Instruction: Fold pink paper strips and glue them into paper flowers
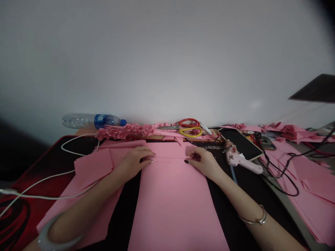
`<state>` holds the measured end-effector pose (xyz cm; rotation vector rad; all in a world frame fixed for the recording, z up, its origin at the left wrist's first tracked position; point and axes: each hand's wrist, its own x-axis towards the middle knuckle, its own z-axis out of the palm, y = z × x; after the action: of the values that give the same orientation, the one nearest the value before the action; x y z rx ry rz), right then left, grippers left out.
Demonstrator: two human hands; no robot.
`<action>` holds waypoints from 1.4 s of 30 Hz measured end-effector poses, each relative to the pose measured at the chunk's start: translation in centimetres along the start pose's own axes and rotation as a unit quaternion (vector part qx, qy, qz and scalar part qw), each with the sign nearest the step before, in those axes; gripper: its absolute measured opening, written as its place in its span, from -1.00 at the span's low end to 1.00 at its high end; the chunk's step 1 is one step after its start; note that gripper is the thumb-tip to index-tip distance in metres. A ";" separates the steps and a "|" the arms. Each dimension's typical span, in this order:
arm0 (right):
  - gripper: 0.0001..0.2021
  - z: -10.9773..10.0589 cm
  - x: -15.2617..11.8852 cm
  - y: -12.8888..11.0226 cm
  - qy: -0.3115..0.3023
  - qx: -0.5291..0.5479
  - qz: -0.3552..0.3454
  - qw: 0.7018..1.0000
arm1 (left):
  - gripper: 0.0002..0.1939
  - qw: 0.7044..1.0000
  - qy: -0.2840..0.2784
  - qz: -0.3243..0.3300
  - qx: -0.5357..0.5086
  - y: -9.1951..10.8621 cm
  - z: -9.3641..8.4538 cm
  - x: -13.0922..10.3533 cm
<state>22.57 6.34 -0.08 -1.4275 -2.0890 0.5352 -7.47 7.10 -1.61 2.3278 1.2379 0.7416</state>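
A long sheet of pink paper (175,202) lies in front of me on the dark mat, with a crease or folded edge across it near its far end. At the left end of that line, my left hand (137,159) pinches the paper between thumb and fingers. My right hand (202,162) grips the right end in the same way, its fingers curled. Whether the far strip is a flap of this sheet or a separate piece, I cannot tell. Left of the sheet lie more pink papers, with a smaller square stack (92,168) on top.
Along the wall lie pink paper flowers (125,131), scissors (190,127) with red and yellow handles, and a plastic bottle (81,121). To the right are a glue gun (242,161), a dark tablet (239,143), black cables and pink sheets (300,202). A white cable (52,198) crosses the left side.
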 end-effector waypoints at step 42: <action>-0.92 0.4 -0.7 -0.2 0.028 -0.051 -0.108 0.992 | -0.77 0.999 0.004 0.017 -0.029 0.1 0.0 0.1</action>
<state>22.41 5.58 -0.41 -1.2348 -2.2187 0.3031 -7.35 7.14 -1.52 2.3062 1.1677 0.7880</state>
